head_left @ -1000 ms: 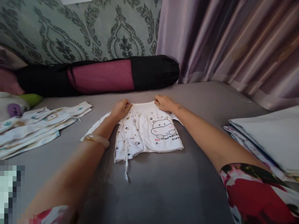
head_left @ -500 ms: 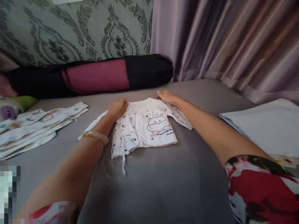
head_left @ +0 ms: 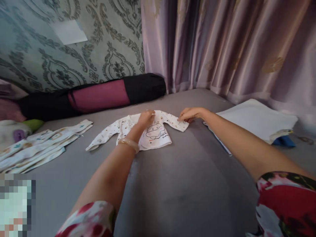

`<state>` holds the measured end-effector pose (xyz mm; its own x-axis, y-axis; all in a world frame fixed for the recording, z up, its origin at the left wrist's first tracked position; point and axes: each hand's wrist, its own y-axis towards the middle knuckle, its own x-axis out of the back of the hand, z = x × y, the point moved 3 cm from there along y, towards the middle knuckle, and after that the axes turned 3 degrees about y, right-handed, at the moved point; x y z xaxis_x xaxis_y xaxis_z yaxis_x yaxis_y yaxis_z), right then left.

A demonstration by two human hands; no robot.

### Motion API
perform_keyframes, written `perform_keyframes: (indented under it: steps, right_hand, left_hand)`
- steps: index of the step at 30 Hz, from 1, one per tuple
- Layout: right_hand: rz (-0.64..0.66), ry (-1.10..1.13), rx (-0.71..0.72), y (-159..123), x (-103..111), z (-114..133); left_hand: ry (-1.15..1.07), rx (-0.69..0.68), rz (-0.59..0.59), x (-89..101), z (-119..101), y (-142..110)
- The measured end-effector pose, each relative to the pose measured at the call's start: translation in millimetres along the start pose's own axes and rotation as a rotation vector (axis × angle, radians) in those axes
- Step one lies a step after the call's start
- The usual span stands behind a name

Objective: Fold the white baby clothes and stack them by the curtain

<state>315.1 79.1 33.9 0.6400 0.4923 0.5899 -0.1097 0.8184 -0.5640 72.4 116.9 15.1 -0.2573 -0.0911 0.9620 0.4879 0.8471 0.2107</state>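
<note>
A white baby shirt (head_left: 158,142) with a cartoon hippo and small printed figures lies spread flat on the grey bed sheet (head_left: 187,184). Its sleeves reach out to both sides. My left hand (head_left: 147,118), above a bangled wrist, rests on the upper chest near the neckline with its fingers curled onto the cloth; the fingertips are partly hidden. At the cuff of the sleeve on the right, my right hand (head_left: 189,114) pinches the fabric between thumb and fingers. My left forearm covers part of the shirt's lower front.
Folded printed baby clothes (head_left: 46,141) lie at the left, beside a plush toy (head_left: 14,131). A black and pink rolled bag (head_left: 98,96) runs along the wall. White folded cloth (head_left: 256,118) lies at the right, below the curtain (head_left: 222,49).
My left hand has moved from the left shoulder to the upper chest of the shirt. My right hand has gone from the other shoulder out to the sleeve cuff. The view has shifted.
</note>
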Motion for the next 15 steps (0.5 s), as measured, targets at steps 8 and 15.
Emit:
perform_keyframes:
  steps: [8, 15]
  right_hand:
    - [-0.090, 0.009, 0.023, -9.6, 3.5, -5.7]
    - [-0.377, 0.099, -0.049, -4.1, 15.6, -8.3]
  left_hand:
    - [-0.251, -0.047, -0.095, -30.7, -12.5, 0.4]
    - [-0.230, -0.101, -0.128, -42.7, -4.0, -1.8]
